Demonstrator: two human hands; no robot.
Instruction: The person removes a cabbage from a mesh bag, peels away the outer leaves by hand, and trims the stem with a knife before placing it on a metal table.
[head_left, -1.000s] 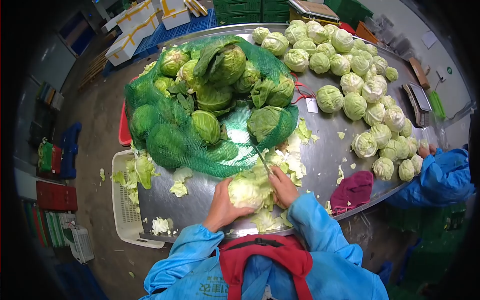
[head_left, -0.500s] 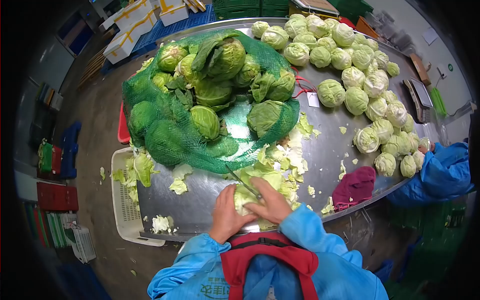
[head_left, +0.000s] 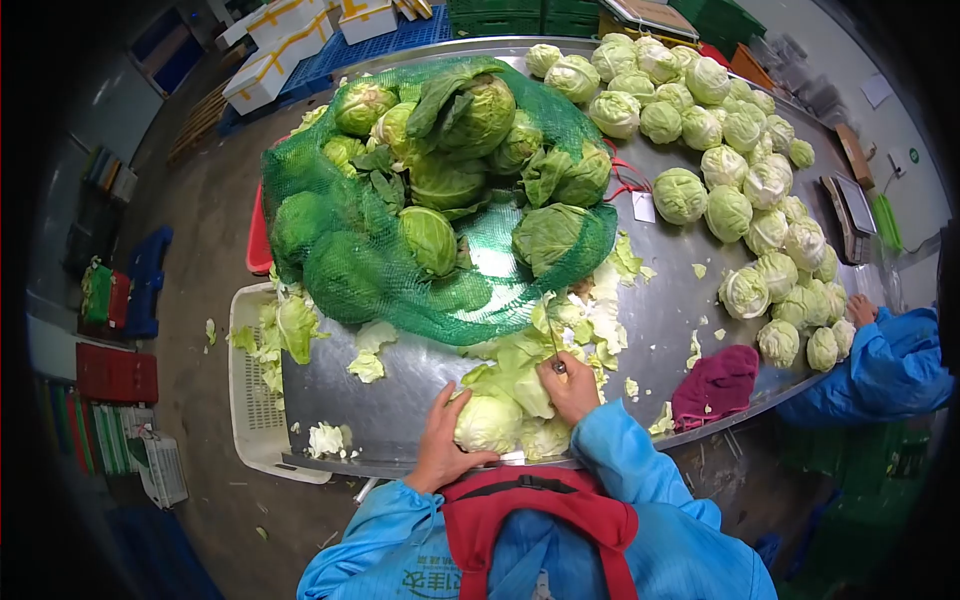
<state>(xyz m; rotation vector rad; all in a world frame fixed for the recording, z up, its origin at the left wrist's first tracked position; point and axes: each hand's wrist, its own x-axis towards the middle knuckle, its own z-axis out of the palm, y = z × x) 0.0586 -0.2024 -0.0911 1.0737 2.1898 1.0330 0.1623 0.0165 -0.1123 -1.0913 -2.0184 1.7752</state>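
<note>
My left hand (head_left: pixel 440 435) grips a pale cabbage head (head_left: pixel 488 422) at the near edge of the steel table (head_left: pixel 400 385). My right hand (head_left: pixel 574 388) holds a knife (head_left: pixel 553 345) whose blade points away from me, over loose cut leaves (head_left: pixel 570 330) just right of the cabbage. A green mesh sack (head_left: pixel 430 210) full of untrimmed cabbages lies beyond my hands.
Many trimmed cabbages (head_left: pixel 730 150) are piled at the table's far right. A magenta cloth (head_left: pixel 715 385) lies near the right edge. Another person's blue sleeve (head_left: pixel 890 365) reaches in at the right. A white crate (head_left: pixel 255 400) with leaf scraps stands left of the table.
My right hand lifted off the cabbage and moved right, turning the knife blade from pointing left to pointing away. Trimmed leaves now lie beside the cabbage, which my left hand still holds.
</note>
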